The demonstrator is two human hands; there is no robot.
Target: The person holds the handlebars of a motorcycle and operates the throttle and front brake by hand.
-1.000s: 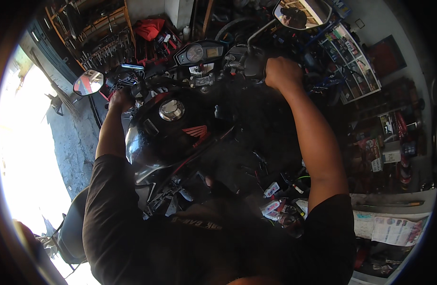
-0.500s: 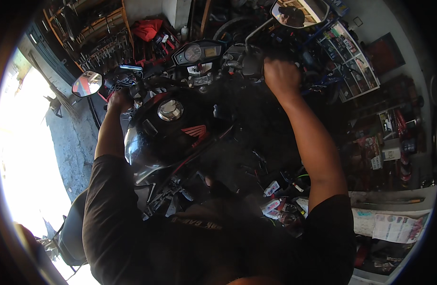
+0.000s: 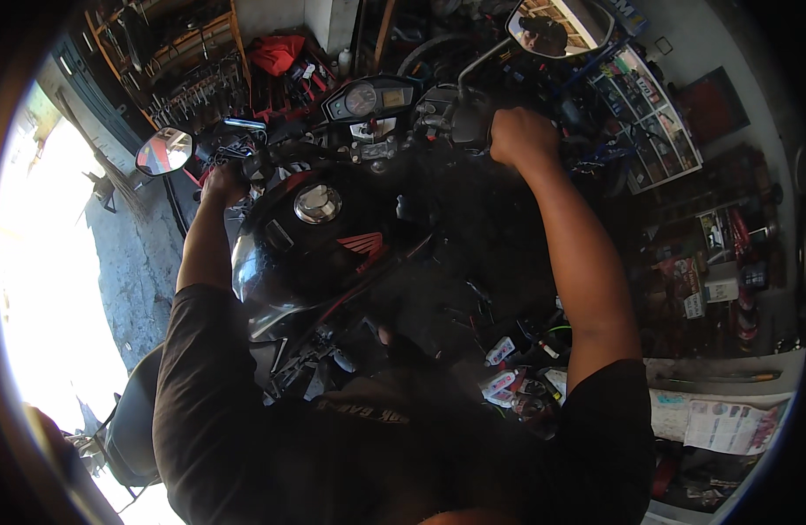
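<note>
In front of me is a motorcycle with a black fuel tank (image 3: 298, 254), marked by a red wing emblem and topped by a silver fuel cap (image 3: 317, 203). My left hand (image 3: 224, 184) is closed round the left handlebar grip, below the left mirror (image 3: 165, 151). My right hand (image 3: 523, 137) is wrapped round the right handlebar grip, beside the dark control housing (image 3: 473, 120); the grip itself is mostly hidden by my fingers. Between the two hands sits the instrument cluster (image 3: 368, 98), with a round dial and a small display. The right mirror (image 3: 560, 24) rises on its stalk beyond my right hand.
Tools hang on a wooden rack (image 3: 193, 70) at the back left, near a red cloth (image 3: 276, 54). A glass-fronted shelf (image 3: 652, 122) stands at the right. Several small bottles (image 3: 501, 382) lie low beside the motorcycle. A dark seat (image 3: 136, 429) is at lower left.
The view has shifted slightly, so the motorcycle and surroundings appear a little further right. Both hands keep their hold on the grips; the right hand looks slightly rolled.
</note>
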